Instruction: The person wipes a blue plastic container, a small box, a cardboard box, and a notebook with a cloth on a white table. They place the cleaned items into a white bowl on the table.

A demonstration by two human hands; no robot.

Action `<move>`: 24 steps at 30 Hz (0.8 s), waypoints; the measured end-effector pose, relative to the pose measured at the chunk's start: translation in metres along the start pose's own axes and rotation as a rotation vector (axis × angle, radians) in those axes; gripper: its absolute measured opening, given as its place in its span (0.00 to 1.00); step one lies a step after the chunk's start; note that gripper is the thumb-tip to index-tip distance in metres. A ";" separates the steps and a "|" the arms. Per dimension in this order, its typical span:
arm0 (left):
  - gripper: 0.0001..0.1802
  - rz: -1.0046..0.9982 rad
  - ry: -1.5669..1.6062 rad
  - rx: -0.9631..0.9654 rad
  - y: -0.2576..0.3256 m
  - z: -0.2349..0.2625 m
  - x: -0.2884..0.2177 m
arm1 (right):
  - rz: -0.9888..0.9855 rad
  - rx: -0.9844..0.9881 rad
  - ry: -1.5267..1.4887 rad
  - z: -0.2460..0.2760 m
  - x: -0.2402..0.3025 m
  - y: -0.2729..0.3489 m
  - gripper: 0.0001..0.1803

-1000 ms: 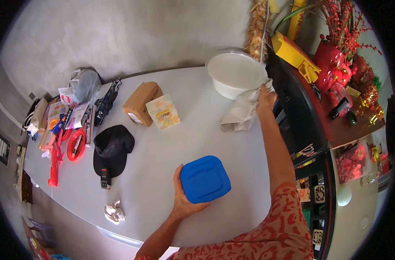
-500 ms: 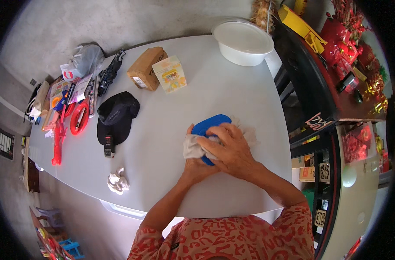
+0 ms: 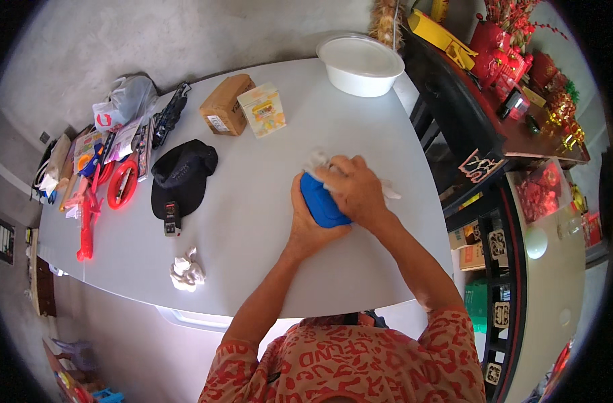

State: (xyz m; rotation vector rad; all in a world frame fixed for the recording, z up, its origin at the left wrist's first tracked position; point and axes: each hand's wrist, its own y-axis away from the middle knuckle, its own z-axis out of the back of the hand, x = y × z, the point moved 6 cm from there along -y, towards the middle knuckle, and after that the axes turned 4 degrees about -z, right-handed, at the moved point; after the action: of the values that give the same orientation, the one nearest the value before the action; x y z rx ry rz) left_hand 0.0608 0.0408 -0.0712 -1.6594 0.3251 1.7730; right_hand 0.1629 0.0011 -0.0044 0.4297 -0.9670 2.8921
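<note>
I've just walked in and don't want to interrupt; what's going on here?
At a smooth light-grey table, a person grips a blue, rounded plastic container in the left hand and holds a crumpled whitish cloth against it with the right hand. A black fabric cap lies off to the left, and a round, lidded white tub stands near the far edge.

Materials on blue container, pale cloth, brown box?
Blue container: probably plastic, satin; uniform colour, moulded rounded edges.
Pale cloth: likely fabric, matte; bunched softly, weave too blurred to tell.
Brown box: likely cardboard, matte; flat tan panels, straight edges.
</note>
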 end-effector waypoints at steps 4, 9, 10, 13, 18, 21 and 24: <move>0.64 -0.054 0.331 0.133 -0.001 -0.003 0.021 | 0.233 0.147 -0.094 0.001 0.053 0.025 0.21; 0.65 0.116 0.465 0.145 0.006 -0.008 -0.002 | 0.118 0.102 -0.079 0.008 0.049 0.029 0.19; 0.66 0.055 0.354 0.135 0.005 -0.005 0.000 | 0.062 0.087 -0.033 0.008 0.045 0.023 0.19; 0.67 0.004 0.196 0.121 -0.001 0.001 0.002 | -0.151 0.015 0.166 0.001 0.017 0.009 0.18; 0.65 0.100 0.148 0.071 -0.001 -0.002 -0.017 | -0.416 -0.065 0.322 0.005 -0.031 0.010 0.16; 0.66 0.093 0.125 0.101 -0.001 -0.002 -0.012 | -0.427 -0.083 0.349 0.005 -0.037 0.014 0.15; 0.64 0.130 0.376 0.169 0.001 -0.003 -0.011 | -0.348 -0.148 0.329 0.009 -0.032 0.018 0.15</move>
State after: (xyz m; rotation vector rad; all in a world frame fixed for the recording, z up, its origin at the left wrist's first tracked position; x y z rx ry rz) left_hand 0.0624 0.0354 -0.0617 -1.8765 0.7458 1.4673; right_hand 0.1933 -0.0176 -0.0170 0.0923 -0.9344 2.4566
